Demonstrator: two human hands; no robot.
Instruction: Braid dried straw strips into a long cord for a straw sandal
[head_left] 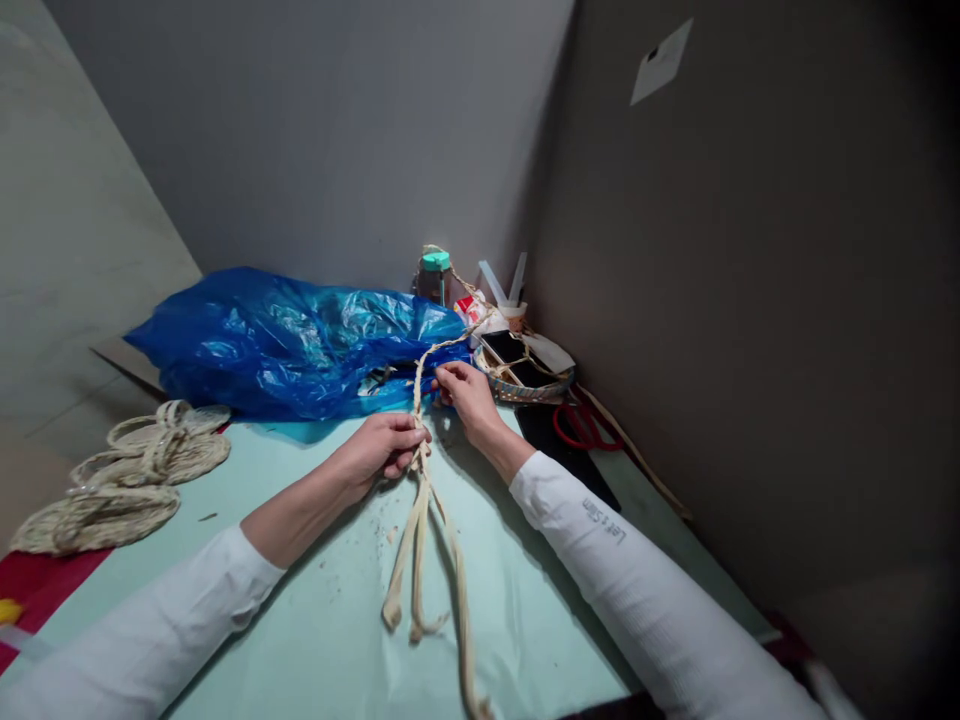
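Pale plant-fibre strands form a braided cord [418,385] that runs from the back of the table toward me. My left hand [382,445] pinches this cord where the braid ends. Below it, several loose strands [420,570] fan out over the table toward my body. My right hand [469,400] is just right of the cord, thumb and fingers pressed together. What they hold, if anything, I cannot make out. Right behind that hand lies the edge of a blue plastic bag [292,340].
Several woven sandals [161,450] lie at the left on the pale green table cover [322,600]. A shallow basket [517,392] with a phone [517,355] stands at the back right, beside red-handled scissors [585,428]. Behind stands a jar with a green lid [435,262].
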